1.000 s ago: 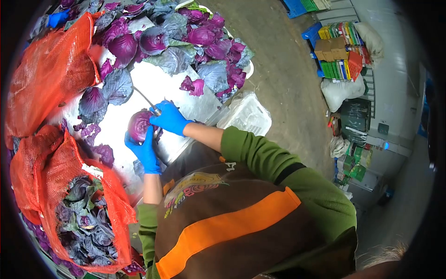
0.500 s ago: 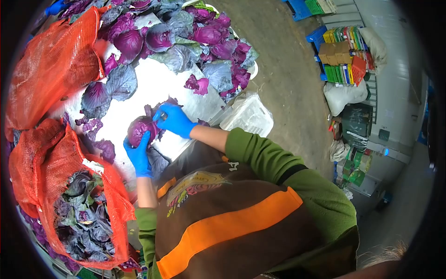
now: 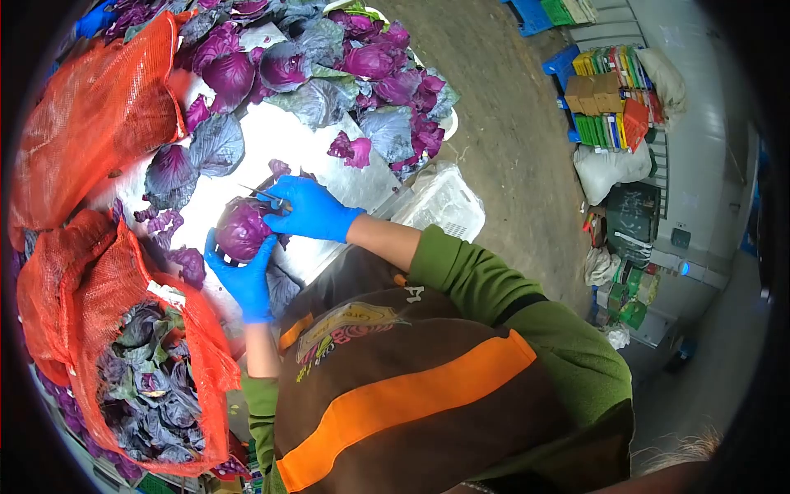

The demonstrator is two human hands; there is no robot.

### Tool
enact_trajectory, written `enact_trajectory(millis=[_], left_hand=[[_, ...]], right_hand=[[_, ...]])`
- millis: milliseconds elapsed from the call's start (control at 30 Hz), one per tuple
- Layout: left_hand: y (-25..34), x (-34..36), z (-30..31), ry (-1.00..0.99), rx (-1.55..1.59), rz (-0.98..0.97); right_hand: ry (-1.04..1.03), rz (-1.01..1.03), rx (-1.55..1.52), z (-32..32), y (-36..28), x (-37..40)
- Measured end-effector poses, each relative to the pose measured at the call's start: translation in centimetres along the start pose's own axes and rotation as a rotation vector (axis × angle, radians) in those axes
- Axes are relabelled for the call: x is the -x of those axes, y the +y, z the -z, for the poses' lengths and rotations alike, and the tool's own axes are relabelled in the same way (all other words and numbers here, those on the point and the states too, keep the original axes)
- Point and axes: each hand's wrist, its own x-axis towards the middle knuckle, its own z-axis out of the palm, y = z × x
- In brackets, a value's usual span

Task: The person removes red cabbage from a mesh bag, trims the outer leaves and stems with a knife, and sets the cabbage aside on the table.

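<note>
A round red cabbage [image 3: 243, 230] is gripped from below by my blue-gloved left hand [image 3: 245, 278], fingers and thumb curved around its near side. My right hand [image 3: 311, 211], also in a blue glove, is closed on a small knife [image 3: 262, 193]; its thin blade points left over the top of the cabbage. The handle is mostly hidden in the glove. Loose purple leaf pieces [image 3: 280, 168] lie just behind the cabbage on the shiny metal table [image 3: 247, 165].
A heap of red cabbage leaves [image 3: 362, 62] covers the far side. Red mesh sacks [image 3: 99, 123] stand at left, the nearer one holding dark leaves [image 3: 152, 387]. A white crate [image 3: 448, 206] sits right of the table. Another person's blue glove [image 3: 97, 18] shows at top left.
The cabbage has turned and shifted slightly left in my left hand, whose fingers have spread wider. My right hand has tilted, and the knife blade now shows.
</note>
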Motion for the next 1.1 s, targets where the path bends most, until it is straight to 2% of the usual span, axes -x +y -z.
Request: enact_trajectory(millis=[33, 100, 200, 333, 400, 467, 533, 567, 600, 667, 733, 800, 833, 867, 933, 967, 1000, 1067, 1100], left_hand=[[-0.4, 0.0, 0.1, 0.001, -0.001, 0.001], [-1.2, 0.0, 0.3, 0.007, -0.188, -0.232], [-1.1, 0.1, 0.5, 0.025, -0.348, -0.339], [-0.9, -0.3, 1.5, -0.021, -0.338, -0.333], [-0.9, -1.0, 2.5, -0.182, 0.009, -0.094], [-1.5, -1.8, 3.7, -0.247, 0.079, -0.075], [-1.6, -2.3, 4.7, -0.375, 0.369, 0.044], [-2.6, -2.3, 5.4, -0.427, 0.459, 0.109], [-3.5, -2.5, 6.0, -0.426, 0.458, 0.111], [-3.9, -2.4, 6.5, -0.498, 0.677, 0.295], [-2.8, -1.8, 5.5, -0.437, 0.731, 0.351], [0.1, -1.9, 2.8, -0.529, 0.711, 0.222], [-1.7, -2.5, 2.5, -0.373, 0.732, 0.332], [-1.6, -2.8, 2.1, -0.377, 0.729, 0.330], [-1.6, -2.5, 1.2, -0.313, 0.774, 0.442], [-2.5, -2.6, 1.1, -0.329, 0.676, 0.350], [-3.2, -2.6, 1.5, -0.325, 0.674, 0.354], [-3.9, -2.4, 2.1, -0.407, 0.571, 0.287], [-3.9, -2.3, 2.4, -0.408, 0.570, 0.291]], right_hand=[[-0.001, -0.001, -0.001, -0.1, 0.0, 0.1], [-0.043, -0.146, 0.028, -0.6, 0.0, 0.2], [0.045, -0.095, 0.074, -1.7, 1.3, 0.5], [0.109, -0.102, -0.012, -1.4, 2.4, 0.2], [0.007, -0.546, -0.593, 0.6, 2.6, 0.0], [-0.041, -0.577, -0.583, 2.1, 3.3, -0.1], [0.028, -0.580, -0.277, 3.3, 2.6, -0.2], [0.025, -0.488, -0.054, 2.3, 5.4, -0.1], [0.024, -0.489, -0.054, 2.3, 4.3, -0.2], [-0.001, -0.565, -0.776, 2.1, 1.7, -0.1], [-0.228, -0.601, -1.059, 1.3, 1.3, 0.7], [-0.173, -0.402, -0.711, 1.0, -2.5, 0.9], [-0.165, -0.545, -0.772, 1.3, -2.8, 0.8], [-0.161, -0.542, -0.775, 0.7, -2.1, 0.8], [0.101, -0.425, -0.645, -1.3, -0.1, 1.5], [0.162, -0.369, -0.655, -1.6, -0.4, 1.6], [0.159, -0.372, -0.657, -1.7, -0.2, 1.6], [0.191, -0.074, -0.472, -1.1, 0.2, 1.1], [0.192, -0.078, -0.472, -0.6, 0.0, 0.9]])
